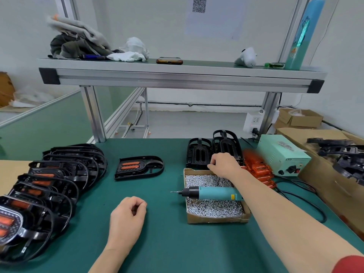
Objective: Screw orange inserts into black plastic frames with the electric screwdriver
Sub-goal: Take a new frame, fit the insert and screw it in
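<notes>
Right forearm covers rear of electric screwdriver.

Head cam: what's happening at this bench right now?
A person is assembling black frames with orange inserts. The right hand reaches over the box of screws to the empty frames standing at the back; whether it grips anything is unclear. The left hand rests loosely curled on the table, holding nothing. The screwdriver lies untouched across the box. One frame with inserts lies flat mid-table, and a row of fitted frames is stacked at left.
</notes>
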`<state>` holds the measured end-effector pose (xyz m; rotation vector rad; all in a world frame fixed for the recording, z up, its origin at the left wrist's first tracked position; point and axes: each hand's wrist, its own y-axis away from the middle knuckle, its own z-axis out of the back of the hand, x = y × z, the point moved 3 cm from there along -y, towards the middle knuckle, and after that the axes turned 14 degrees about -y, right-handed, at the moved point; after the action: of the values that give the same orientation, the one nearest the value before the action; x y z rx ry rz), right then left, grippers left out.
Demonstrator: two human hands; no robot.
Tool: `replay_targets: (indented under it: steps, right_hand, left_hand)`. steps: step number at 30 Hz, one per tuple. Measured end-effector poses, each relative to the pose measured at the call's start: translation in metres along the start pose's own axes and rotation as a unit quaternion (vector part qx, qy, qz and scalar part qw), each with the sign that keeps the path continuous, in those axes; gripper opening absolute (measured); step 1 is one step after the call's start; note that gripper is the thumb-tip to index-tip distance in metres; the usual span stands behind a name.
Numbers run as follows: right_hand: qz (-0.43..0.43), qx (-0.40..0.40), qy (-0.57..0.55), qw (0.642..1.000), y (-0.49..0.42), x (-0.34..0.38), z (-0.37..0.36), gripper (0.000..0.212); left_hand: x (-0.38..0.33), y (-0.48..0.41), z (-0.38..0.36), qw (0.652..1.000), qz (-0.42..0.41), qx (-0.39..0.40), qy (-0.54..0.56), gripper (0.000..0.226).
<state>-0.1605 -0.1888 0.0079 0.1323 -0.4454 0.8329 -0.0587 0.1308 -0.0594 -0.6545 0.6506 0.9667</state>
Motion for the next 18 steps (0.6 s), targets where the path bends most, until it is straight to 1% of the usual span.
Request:
replay_targets:
  steps: [3, 9, 16, 18]
  right_hand:
    - [0.008, -0.023, -0.011, 1.0, 0.003, 0.003, 0.002, 0.013]
    - [0.048, -0.089, -0.03, 0.994, 0.011, 0.008, 0.013, 0.012]
    - [0.091, -0.132, -0.062, 0.985, 0.022, 0.013, 0.021, 0.019]
    - [0.104, -0.142, -0.075, 0.982, 0.027, 0.016, 0.025, 0.017]
  left_hand:
    - [0.0, -0.001, 0.0, 1.0, -0.004, -0.002, -0.006, 0.028]
    - [0.001, 0.0, 0.0, 1.0, -0.001, 0.002, -0.002, 0.027]
    - [0.0, -0.001, 0.0, 1.0, -0.007, 0.004, -0.015, 0.026]
    - [0.0, -0.002, 0.0, 1.0, -0.006, 0.006, -0.018, 0.025]
